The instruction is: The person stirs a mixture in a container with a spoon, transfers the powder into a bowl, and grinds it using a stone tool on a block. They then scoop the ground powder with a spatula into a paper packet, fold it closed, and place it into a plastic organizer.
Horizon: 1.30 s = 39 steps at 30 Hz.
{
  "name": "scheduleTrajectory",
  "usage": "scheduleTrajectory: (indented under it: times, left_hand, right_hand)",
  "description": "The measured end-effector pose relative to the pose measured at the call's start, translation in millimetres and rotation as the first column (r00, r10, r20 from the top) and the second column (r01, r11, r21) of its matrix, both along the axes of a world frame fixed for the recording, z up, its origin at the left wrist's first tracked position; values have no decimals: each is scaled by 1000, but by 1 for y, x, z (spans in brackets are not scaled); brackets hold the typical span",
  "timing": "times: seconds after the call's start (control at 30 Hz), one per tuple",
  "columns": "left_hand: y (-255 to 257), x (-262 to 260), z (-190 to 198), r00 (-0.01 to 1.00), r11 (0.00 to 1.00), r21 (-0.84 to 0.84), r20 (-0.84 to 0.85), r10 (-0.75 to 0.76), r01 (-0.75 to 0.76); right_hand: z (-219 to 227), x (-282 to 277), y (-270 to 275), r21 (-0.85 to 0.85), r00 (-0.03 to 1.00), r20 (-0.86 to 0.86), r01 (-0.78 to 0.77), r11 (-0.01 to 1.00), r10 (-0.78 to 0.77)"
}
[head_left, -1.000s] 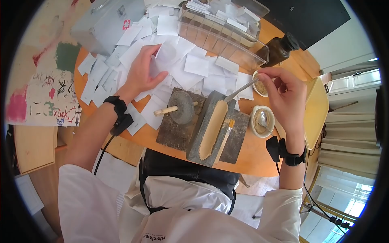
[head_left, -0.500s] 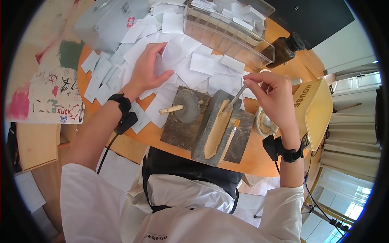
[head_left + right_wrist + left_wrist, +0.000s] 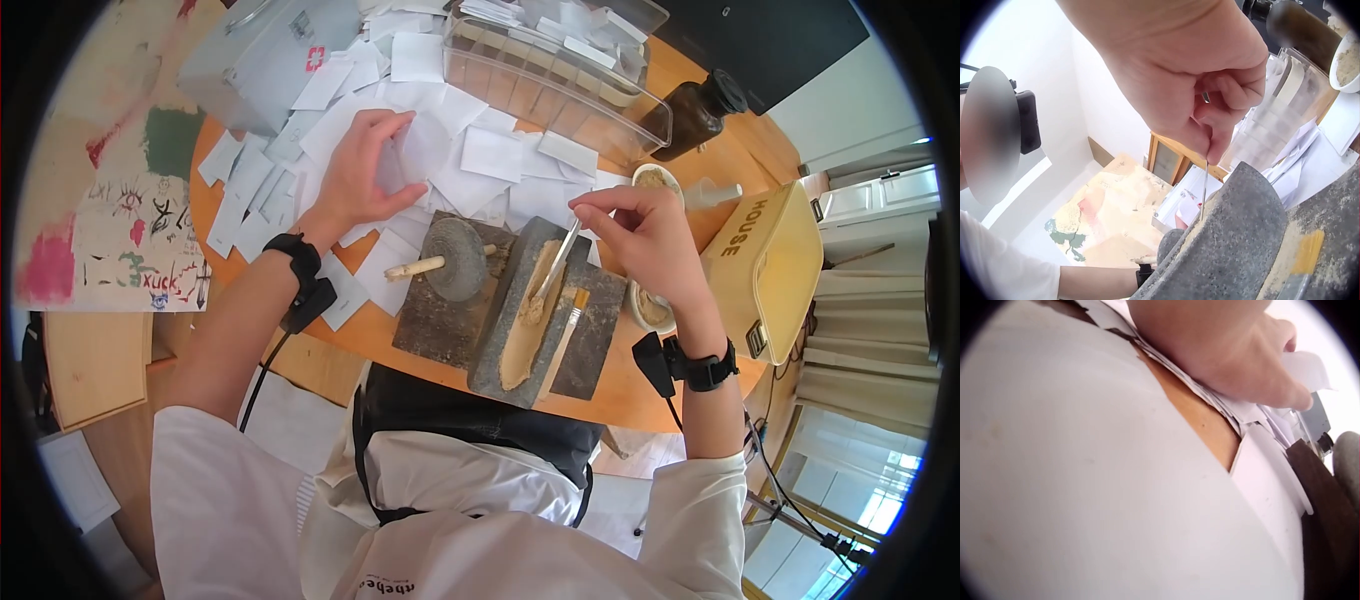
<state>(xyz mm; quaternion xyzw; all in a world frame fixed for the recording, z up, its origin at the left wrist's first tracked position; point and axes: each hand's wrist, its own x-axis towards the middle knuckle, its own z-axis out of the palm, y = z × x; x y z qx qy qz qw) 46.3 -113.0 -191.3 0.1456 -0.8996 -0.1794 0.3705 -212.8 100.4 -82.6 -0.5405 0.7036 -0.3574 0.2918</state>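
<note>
My right hand [image 3: 645, 240] pinches a thin metal spatula [image 3: 565, 250] between thumb and fingertips. Its lower end is in the tan powder [image 3: 518, 352] inside a long grey stone grinding trough [image 3: 487, 365]. In the right wrist view the spatula slants down behind the trough's wall. My left hand [image 3: 360, 175] curves its fingers and thumb round a translucent white piece [image 3: 425, 150], curled like a cup, above scattered papers. A stone grinding wheel [image 3: 455, 260] with a wooden axle lies left of the trough. Along the trough's right side leans a flat brush [image 3: 570, 325].
Loose white papers [image 3: 490, 155] cover the table's back, below a clear divided box [image 3: 560, 95]. A dark brown bottle [image 3: 700, 115], a bowl of powder [image 3: 655, 178] and a yellow case [image 3: 770, 260] stand to the right. A grey metal box [image 3: 265, 65] is back left.
My right hand has come left and slightly toward me, bringing the spatula's end from the trough's far end to nearer its middle. Loose powder now gathers at that end. The left hand stays nearly still.
</note>
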Motion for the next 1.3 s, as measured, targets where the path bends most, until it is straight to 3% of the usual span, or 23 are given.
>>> scheduleTrajectory:
  times: [0.53,0.73,0.83,1.17,1.3]
  left_hand:
    - [2,-4,2,994,995,-51,77,-79,83]
    - [2,-3,3,994,995,-48,72,-78,82]
    - [3,-3,4,994,995,-59,79,-73,77]
    - [2,-3,4,997,997,-31,4,-73,74]
    - [3,-2,7,997,996,-40,5,-74,74]
  right_hand:
    - [6,-27,-1,-10,960,221,178,984,-172]
    - [23,-23,-16,18,950,210,231,973,-230]
    - [17,-26,-31,-75,957,222,209,975,-188]
    - [15,-5,-82,-62,963,186,209,976,-194]
    - [8,-2,-98,-26,966,94,244,969,-241]
